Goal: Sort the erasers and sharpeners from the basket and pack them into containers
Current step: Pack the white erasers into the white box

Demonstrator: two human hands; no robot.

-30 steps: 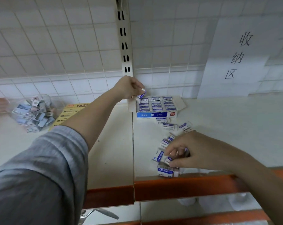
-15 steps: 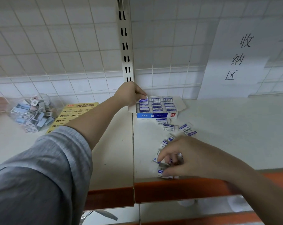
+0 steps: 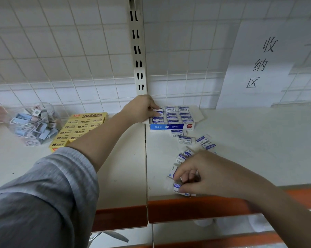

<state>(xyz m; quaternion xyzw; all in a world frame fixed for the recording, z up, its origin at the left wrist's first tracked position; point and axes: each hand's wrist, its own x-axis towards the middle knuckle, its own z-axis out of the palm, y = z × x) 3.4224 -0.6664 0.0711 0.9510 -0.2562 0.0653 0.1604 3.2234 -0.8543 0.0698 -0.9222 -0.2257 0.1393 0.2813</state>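
Two hands work together: our left hand (image 3: 142, 109) presses an eraser (image 3: 157, 111) into the box (image 3: 171, 126) at 12 o'clock, its fingers curled on it. Our right hand (image 3: 206, 174) pinches a loose eraser (image 3: 179, 188) at the shelf (image 3: 258, 140) edge, 5 o'clock. We judge this one may slip over the edge if the pinch is weak.

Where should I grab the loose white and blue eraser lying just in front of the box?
Pinch the white and blue wrapped eraser across its two long sides, coming from above: it lies flat on the cream shelf, clear of its neighbours.
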